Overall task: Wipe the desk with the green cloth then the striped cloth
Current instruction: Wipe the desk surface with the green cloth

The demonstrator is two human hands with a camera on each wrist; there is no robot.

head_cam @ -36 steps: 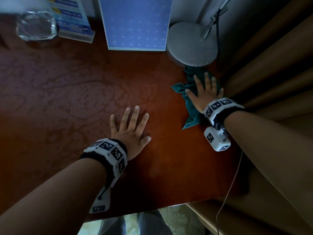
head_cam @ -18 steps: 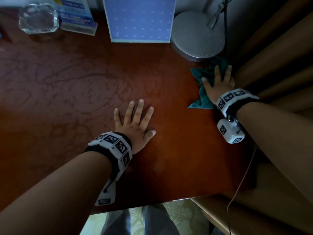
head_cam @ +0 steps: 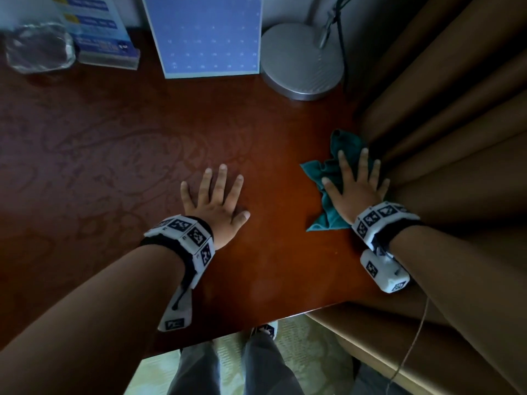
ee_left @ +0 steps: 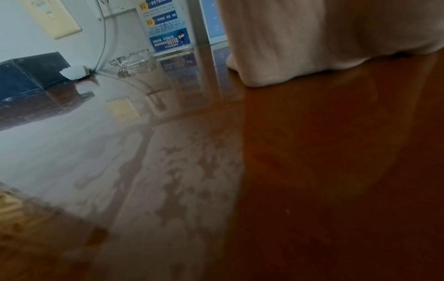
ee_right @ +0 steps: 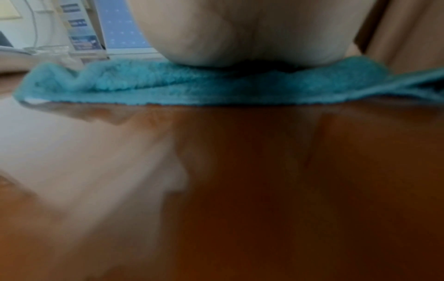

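Observation:
The green cloth [head_cam: 328,178] lies crumpled on the red-brown desk [head_cam: 271,132] near its right edge. My right hand [head_cam: 356,183] presses flat on it, fingers straight and spread. The right wrist view shows the heel of that hand [ee_right: 240,32] on the teal cloth [ee_right: 168,85]. My left hand [head_cam: 214,195] rests flat on the bare desk in the middle, fingers spread, holding nothing. In the left wrist view the left palm [ee_left: 312,38] lies on the glossy desk [ee_left: 312,171]. No striped cloth is in view.
Along the back edge stand a glass ashtray [head_cam: 37,49], a blue leaflet holder [head_cam: 99,32], a blue card [head_cam: 211,35] and a round lamp base [head_cam: 302,61]. Brown curtain folds [head_cam: 442,124] hang against the desk's right side. A dark box [ee_left: 31,76] sits far left.
My right hand has slid the green cloth back towards me along the right edge, away from the lamp base. The left hand has stayed flat in place.

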